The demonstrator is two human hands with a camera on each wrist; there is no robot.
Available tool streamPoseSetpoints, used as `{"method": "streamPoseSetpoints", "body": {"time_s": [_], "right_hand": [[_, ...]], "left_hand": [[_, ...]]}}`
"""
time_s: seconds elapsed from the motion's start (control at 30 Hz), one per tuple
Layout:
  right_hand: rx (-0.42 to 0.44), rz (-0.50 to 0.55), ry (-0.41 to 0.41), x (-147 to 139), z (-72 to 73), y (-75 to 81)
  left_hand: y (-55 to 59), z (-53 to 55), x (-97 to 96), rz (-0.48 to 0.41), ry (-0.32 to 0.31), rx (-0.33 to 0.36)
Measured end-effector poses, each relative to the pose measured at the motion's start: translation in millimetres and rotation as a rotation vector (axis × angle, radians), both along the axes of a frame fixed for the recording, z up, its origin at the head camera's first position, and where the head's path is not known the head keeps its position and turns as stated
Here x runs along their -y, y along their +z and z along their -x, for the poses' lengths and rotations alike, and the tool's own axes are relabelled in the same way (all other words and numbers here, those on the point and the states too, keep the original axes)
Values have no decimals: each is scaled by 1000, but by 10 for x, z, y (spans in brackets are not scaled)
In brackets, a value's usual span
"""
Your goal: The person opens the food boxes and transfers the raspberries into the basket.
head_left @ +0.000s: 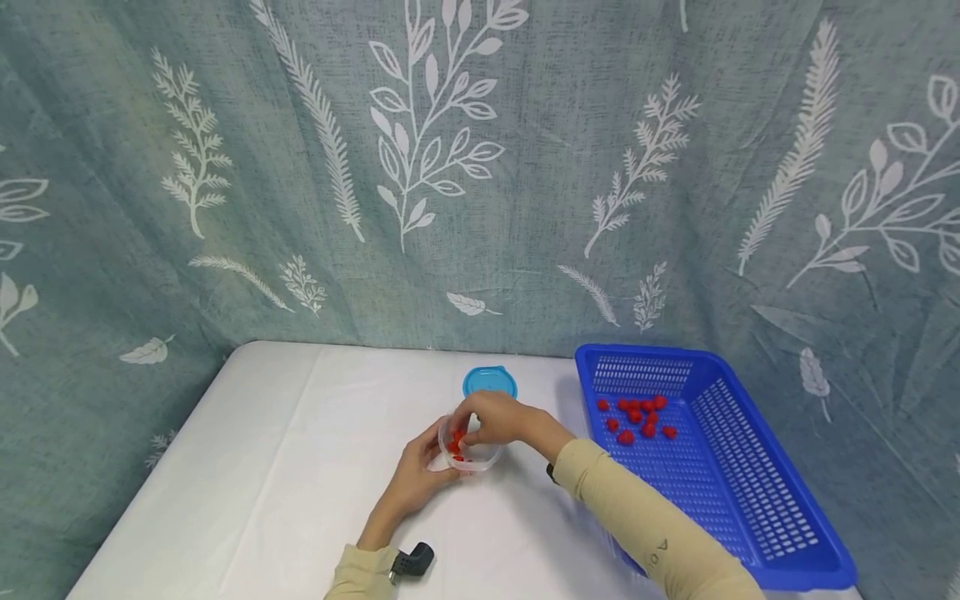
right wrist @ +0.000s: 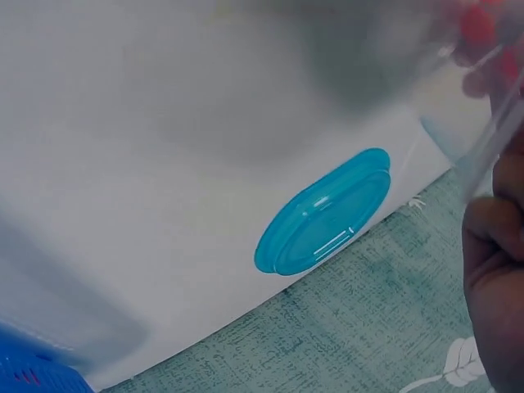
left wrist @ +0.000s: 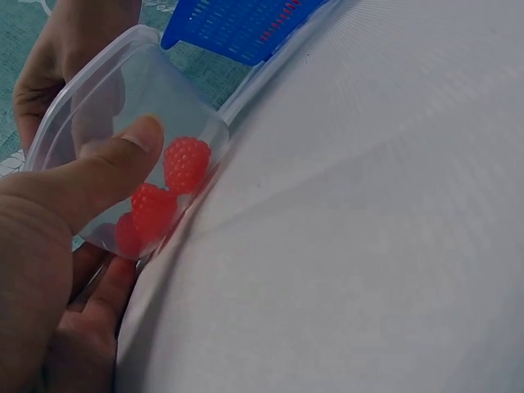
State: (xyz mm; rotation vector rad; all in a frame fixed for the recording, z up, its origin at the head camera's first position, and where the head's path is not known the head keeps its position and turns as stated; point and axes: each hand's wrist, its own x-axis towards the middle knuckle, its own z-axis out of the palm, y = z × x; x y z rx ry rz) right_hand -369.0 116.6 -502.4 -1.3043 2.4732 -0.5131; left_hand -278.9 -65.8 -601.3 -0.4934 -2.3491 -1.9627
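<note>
A small clear plastic tub (head_left: 486, 463) stands on the table with its mouth up, holding red raspberries (left wrist: 187, 164) at its bottom. My left hand (head_left: 415, 477) grips the tub from the left side, thumb against its wall in the left wrist view. My right hand (head_left: 495, 417) reaches over the rim with bent fingers inside the tub, close to the red fruit. Whether its fingertips pinch a raspberry is hidden. Just behind the tub lies a blue lid (head_left: 489, 380), also flat on the table in the right wrist view.
A large blue plastic basket (head_left: 720, 517) sits on the right, under and beside my right forearm. Several loose raspberries (head_left: 635, 416) lie in its far left part. The white table (head_left: 300, 467) ends at a green leaf-patterned curtain (head_left: 525, 292).
</note>
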Motion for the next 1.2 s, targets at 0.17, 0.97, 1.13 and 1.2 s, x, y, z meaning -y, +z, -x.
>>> {"method": "streamPoseSetpoints", "body": {"time_s": [0.17,0.97,1.13,1.2], "right_hand": [[159,75,-20,-49,-7,38],[283,574,-148,-218,-297,667],[272,674,-215,-381,-369,856],[263,711,-239,-489,-385,923]], "left_hand": [[14,-14,-13,24,21,3],[-17,8,-9,-1,13,-50],[-5,-1,-17,4,19,-36],[4,-6,-23,7,24,-22]]}}
